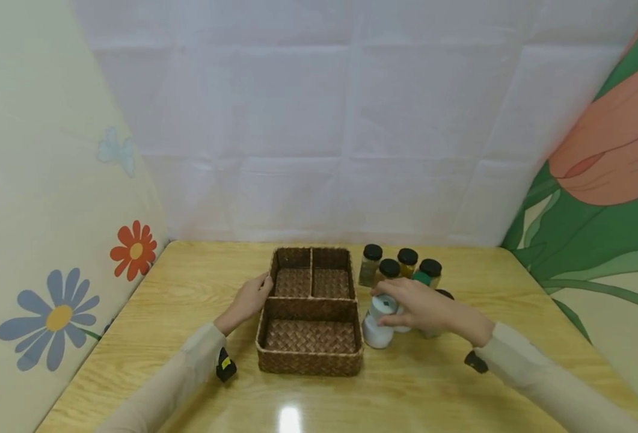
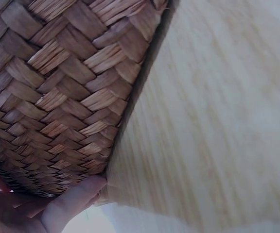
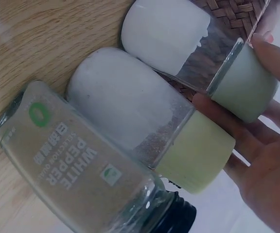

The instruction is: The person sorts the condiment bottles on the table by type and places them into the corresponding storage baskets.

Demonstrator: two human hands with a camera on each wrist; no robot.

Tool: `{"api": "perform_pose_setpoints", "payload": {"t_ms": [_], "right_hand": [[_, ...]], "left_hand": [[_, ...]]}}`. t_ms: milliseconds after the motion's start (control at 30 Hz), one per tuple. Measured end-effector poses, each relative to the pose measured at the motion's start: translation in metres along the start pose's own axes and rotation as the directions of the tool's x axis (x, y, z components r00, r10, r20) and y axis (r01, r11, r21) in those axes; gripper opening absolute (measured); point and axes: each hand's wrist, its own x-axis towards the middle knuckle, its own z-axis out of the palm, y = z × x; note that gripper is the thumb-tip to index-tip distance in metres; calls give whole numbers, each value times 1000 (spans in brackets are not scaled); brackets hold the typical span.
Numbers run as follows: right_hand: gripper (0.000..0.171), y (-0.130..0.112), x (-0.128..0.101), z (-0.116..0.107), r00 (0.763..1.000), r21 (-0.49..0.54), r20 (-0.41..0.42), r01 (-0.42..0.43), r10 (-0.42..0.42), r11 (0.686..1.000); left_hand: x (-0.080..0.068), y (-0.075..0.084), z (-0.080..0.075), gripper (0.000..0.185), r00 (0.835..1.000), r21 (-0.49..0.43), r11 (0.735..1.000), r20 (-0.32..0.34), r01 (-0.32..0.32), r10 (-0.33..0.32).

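Left hand [image 1: 251,297] holds basket [image 1: 310,364] at its left side, right hand [image 1: 418,304] grips a jar [image 1: 377,337] by the cap [image 3: 247,80] just right of basket; firm pinch, straight lift should best avoid knocking the next jar [image 3: 125,104].

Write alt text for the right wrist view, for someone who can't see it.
A right hand grips the pale green lid of a jar with white contents. Beside it are a second jar with a yellow-green lid and a bottle labelled White Pepper. Behind them show a wooden table and part of a woven basket.
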Motion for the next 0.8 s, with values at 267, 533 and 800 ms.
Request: {"api": "perform_pose_setpoints", "payload": {"t_ms": [267, 533, 800], "right_hand": [[51, 0, 1, 0, 1000, -8, 4, 2, -1, 1000], [49, 1, -3, 3, 999, -1, -45, 10, -10, 1000], [49, 0, -3, 2, 999, 39, -33, -6, 7, 999]], "left_hand": [[0, 3, -3, 50, 999, -8, 1000, 35, 2, -2], [0, 5, -4, 51, 998, -9, 1000, 62, -2, 3], [0, 3, -4, 49, 998, -10, 1000, 64, 12, -11]]}}
